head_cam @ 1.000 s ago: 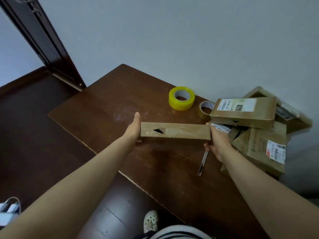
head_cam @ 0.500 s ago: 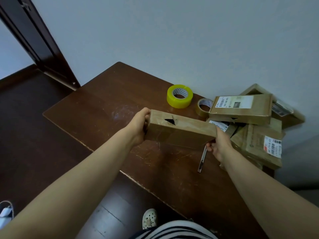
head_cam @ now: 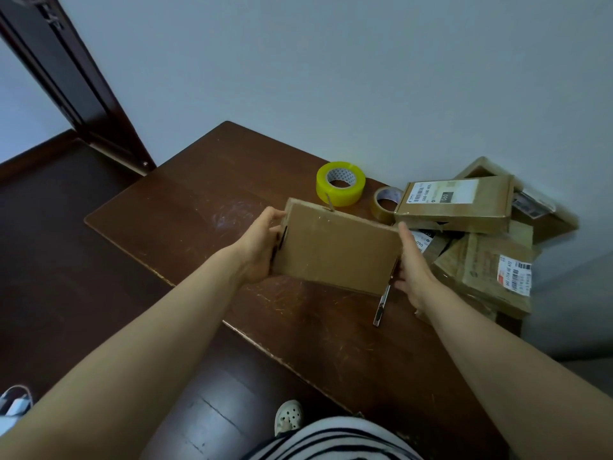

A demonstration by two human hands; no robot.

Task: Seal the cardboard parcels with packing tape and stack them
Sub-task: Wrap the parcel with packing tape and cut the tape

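I hold a flat brown cardboard parcel [head_cam: 338, 247] above the dark wooden table [head_cam: 185, 207], its broad plain face tilted up toward me. My left hand [head_cam: 260, 247] grips its left end and my right hand [head_cam: 413, 267] grips its right end. A yellow roll of packing tape [head_cam: 340, 183] lies flat behind the parcel near the wall. Beside it sits a smaller brown tape roll [head_cam: 386, 204], partly hidden by a labelled parcel [head_cam: 454, 204] that tops a loose pile of parcels [head_cam: 491, 270] at the right.
A metal utility knife [head_cam: 380, 308] lies on the table under the parcel's right corner. The table's front edge runs diagonally just before my body. A dark door frame [head_cam: 76, 84] stands at the left, with dark floor below it.
I have turned the parcel from edge-on, with its torn narrow side showing, until its broad face looks up at me. Both hands kept their hold on its ends.
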